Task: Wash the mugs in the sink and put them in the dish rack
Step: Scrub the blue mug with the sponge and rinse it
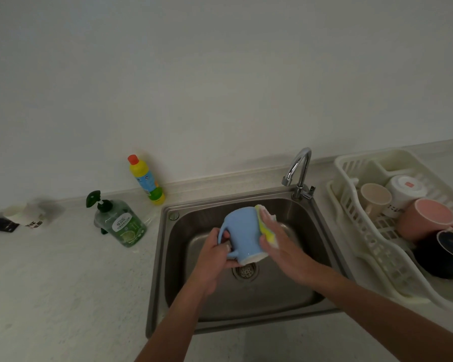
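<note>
A: Start at the fingers. What are they doing?

B: The left hand (215,254) is closed on the blue mug (242,233): fingers curled about the handle on the mug's left side, thumb near the rim. The right hand (277,244) lies flat, fingers together, pressing a yellow sponge (266,227) against the mug's right wall.

A: So where does the mug sit?

B: Between the two hands, held over the middle of the sink (309,299), tilted with its base up and far and its mouth down and near, just above the drain (245,271).

A: How many mugs in all?

B: Five clearly. One blue in the hands, four in the dish rack (351,205) at right: a beige mug (375,198), a white mug (403,190) mouth down beside it, a pink mug (426,218) nearer, and a dark navy mug (447,252) nearest. The pink one touches the navy one.

A: One sponge?

B: One that I can see. One tap (300,171) at the sink's far right corner.

A: And on the counter to the left?

B: Two bottles: a green pump bottle (120,223) just left of the sink and a yellow bottle (147,180) with an orange cap, farther back by the wall. Far left sits one blurred white cup (28,215) with a small black object (0,224) beside it; I cannot tell what that is.
</note>
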`<action>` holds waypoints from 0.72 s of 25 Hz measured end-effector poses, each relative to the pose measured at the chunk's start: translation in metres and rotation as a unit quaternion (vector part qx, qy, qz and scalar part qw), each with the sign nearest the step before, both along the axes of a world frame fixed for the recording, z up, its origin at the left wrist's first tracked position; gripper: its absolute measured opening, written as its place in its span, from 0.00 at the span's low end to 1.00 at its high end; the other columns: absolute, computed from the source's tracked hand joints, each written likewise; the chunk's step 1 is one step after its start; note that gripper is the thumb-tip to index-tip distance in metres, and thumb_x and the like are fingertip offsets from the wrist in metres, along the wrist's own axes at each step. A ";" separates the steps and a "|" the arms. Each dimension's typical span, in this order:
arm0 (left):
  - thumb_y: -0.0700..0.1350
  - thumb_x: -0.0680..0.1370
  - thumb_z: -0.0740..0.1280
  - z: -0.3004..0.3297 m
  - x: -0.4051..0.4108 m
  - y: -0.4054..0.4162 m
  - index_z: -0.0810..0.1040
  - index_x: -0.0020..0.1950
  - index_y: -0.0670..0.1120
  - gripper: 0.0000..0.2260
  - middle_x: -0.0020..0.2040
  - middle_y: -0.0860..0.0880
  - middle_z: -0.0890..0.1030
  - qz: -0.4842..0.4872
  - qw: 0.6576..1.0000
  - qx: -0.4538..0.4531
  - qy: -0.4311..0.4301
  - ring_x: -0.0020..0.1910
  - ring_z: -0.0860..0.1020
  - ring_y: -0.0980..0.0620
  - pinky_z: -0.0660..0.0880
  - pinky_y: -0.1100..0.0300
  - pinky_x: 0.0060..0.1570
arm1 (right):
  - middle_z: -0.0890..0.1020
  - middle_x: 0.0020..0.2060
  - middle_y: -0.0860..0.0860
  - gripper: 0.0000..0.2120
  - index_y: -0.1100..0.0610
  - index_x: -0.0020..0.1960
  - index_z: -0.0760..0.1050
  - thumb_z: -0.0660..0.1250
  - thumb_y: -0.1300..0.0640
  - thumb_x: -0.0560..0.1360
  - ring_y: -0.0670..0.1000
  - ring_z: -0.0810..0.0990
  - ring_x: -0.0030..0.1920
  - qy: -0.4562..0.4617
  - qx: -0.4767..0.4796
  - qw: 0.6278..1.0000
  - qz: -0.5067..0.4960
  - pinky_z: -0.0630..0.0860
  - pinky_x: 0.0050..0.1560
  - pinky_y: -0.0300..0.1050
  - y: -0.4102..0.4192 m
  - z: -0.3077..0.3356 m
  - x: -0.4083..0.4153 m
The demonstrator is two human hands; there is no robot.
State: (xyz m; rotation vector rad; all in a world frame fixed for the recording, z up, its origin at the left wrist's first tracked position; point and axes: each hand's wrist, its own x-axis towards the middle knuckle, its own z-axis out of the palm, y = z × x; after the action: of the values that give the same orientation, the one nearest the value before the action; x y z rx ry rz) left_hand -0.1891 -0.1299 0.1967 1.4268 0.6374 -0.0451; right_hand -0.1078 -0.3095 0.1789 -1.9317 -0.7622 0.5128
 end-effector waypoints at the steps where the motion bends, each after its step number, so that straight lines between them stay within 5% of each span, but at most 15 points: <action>1: 0.34 0.82 0.57 0.000 0.000 0.002 0.74 0.59 0.44 0.11 0.57 0.42 0.80 0.005 1.000 0.002 -0.004 0.51 0.84 0.47 0.82 0.55 0.42 | 0.40 0.78 0.34 0.33 0.39 0.79 0.42 0.56 0.39 0.81 0.38 0.39 0.78 -0.071 -0.039 0.996 0.031 0.50 0.77 0.48 0.002 0.001 -0.009; 3: 0.33 0.81 0.57 0.001 0.000 0.002 0.74 0.60 0.42 0.11 0.56 0.41 0.81 -0.005 1.000 0.004 -0.016 0.48 0.84 0.49 0.81 0.57 0.42 | 0.35 0.77 0.37 0.32 0.42 0.80 0.42 0.53 0.40 0.82 0.44 0.33 0.78 -0.217 -0.098 0.968 0.084 0.44 0.76 0.51 0.010 0.004 -0.019; 5: 0.34 0.81 0.57 0.000 -0.002 -0.003 0.74 0.61 0.44 0.12 0.56 0.42 0.81 -0.037 0.999 0.004 -0.021 0.50 0.84 0.49 0.82 0.55 0.45 | 0.38 0.79 0.39 0.30 0.43 0.80 0.47 0.50 0.38 0.81 0.50 0.34 0.79 -0.267 -0.096 0.955 0.092 0.39 0.77 0.54 0.020 0.009 -0.014; 8: 0.32 0.81 0.56 0.000 -0.004 -0.004 0.74 0.61 0.45 0.14 0.59 0.43 0.79 -0.041 0.999 0.002 0.000 0.54 0.82 0.46 0.82 0.52 0.46 | 0.47 0.80 0.41 0.27 0.39 0.79 0.50 0.53 0.39 0.82 0.43 0.49 0.79 -0.087 0.003 0.996 0.024 0.52 0.77 0.48 0.027 0.017 0.004; 11: 0.32 0.81 0.57 0.001 -0.003 0.003 0.74 0.63 0.44 0.14 0.61 0.42 0.77 0.016 0.999 -0.045 -0.019 0.56 0.82 0.43 0.82 0.49 0.45 | 0.54 0.79 0.48 0.32 0.39 0.78 0.44 0.54 0.40 0.79 0.38 0.67 0.68 0.111 0.069 0.991 -0.026 0.69 0.59 0.26 0.018 0.017 0.003; 13: 0.33 0.82 0.58 0.003 0.000 0.007 0.73 0.62 0.43 0.12 0.59 0.42 0.78 0.031 0.999 -0.021 -0.018 0.53 0.83 0.45 0.82 0.53 0.43 | 0.44 0.80 0.43 0.31 0.38 0.78 0.41 0.55 0.42 0.81 0.47 0.54 0.78 0.026 0.015 0.999 0.024 0.62 0.69 0.31 0.013 0.011 -0.009; 15: 0.34 0.82 0.57 0.006 0.002 0.005 0.72 0.60 0.42 0.10 0.56 0.42 0.79 0.003 1.000 0.029 -0.011 0.50 0.83 0.48 0.81 0.59 0.40 | 0.34 0.77 0.39 0.31 0.39 0.79 0.41 0.55 0.43 0.83 0.48 0.33 0.78 -0.149 -0.063 0.982 0.093 0.48 0.76 0.50 0.018 0.008 -0.017; 18: 0.33 0.81 0.56 0.005 -0.002 0.000 0.73 0.61 0.44 0.13 0.57 0.42 0.80 -0.060 0.998 0.020 -0.015 0.53 0.82 0.47 0.82 0.52 0.47 | 0.34 0.77 0.38 0.30 0.38 0.79 0.43 0.50 0.38 0.81 0.48 0.27 0.76 -0.258 -0.106 0.955 0.098 0.37 0.74 0.55 0.027 0.015 -0.006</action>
State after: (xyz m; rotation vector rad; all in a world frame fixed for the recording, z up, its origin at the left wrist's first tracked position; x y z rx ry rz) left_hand -0.1906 -0.1303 0.2019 1.5014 0.5301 -0.1057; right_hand -0.1140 -0.2823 0.1938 -2.2354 -1.2852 0.2075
